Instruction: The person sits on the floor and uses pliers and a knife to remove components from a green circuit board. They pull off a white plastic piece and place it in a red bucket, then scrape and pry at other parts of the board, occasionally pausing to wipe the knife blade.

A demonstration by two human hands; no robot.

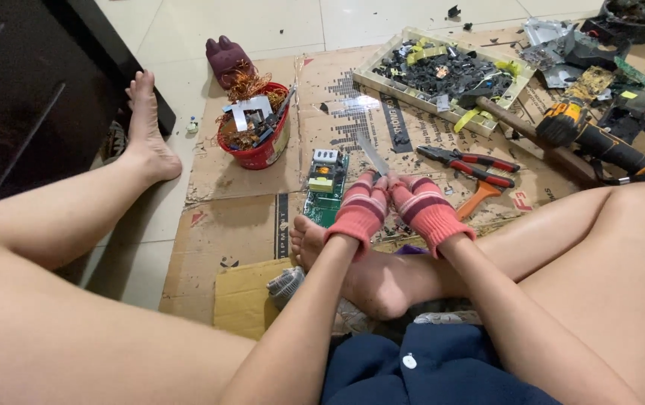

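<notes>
The person sits on the floor (187, 30) with flattened cardboard (240, 217) spread in front. Both hands wear pink striped gloves. The left hand (360, 212) and the right hand (427, 210) are close together, both clenched around a thin grey metal strip (373, 156) that sticks up from between them. It looks like the strip is being bent or pulled loose right now.

Just past the hands lies a green circuit board (325, 184), near the middle of the cardboard. Red-handled pliers (469, 161) lie to the right of it. A red bowl (256, 135) full of copper wire and scraps sits toward the left edge. A tray (442, 75) of dark bits sits at the far edge, and a yellow and black power drill (600, 139) lies at the far right.

I think the next move needs a firm grip and a careful pull, since the strip looks thin and sharp.
</notes>
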